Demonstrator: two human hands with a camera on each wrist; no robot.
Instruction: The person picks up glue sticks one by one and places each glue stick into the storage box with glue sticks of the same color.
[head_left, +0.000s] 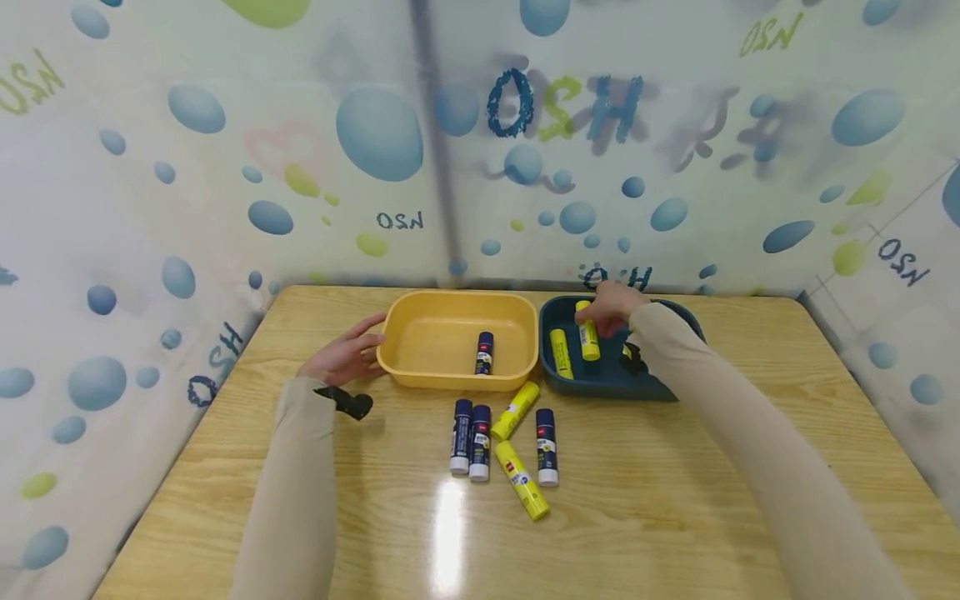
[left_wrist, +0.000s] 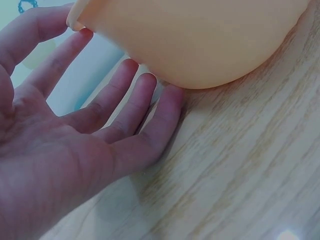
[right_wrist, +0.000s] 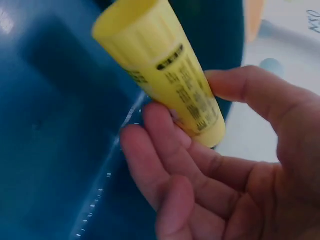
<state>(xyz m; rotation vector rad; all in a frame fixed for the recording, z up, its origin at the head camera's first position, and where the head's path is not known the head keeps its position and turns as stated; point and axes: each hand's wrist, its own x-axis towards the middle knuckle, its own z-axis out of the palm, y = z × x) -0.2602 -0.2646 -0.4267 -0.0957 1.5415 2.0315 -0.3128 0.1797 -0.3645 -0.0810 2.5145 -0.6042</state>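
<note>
In the head view my right hand pinches a yellow glue stick between thumb and fingers, over the dark blue bin. The right wrist view shows that yellow glue stick tilted, its label facing the camera. A second yellow glue stick lies in the blue bin. My left hand is at the left end of the yellow-orange bin, fingers spread. Seen from the left wrist, its fingertips touch the bin's rim and outer wall. One navy glue stick lies inside this bin.
On the table before the bins lie navy glue sticks and yellow ones. The bins stand side by side near a patterned wall covering.
</note>
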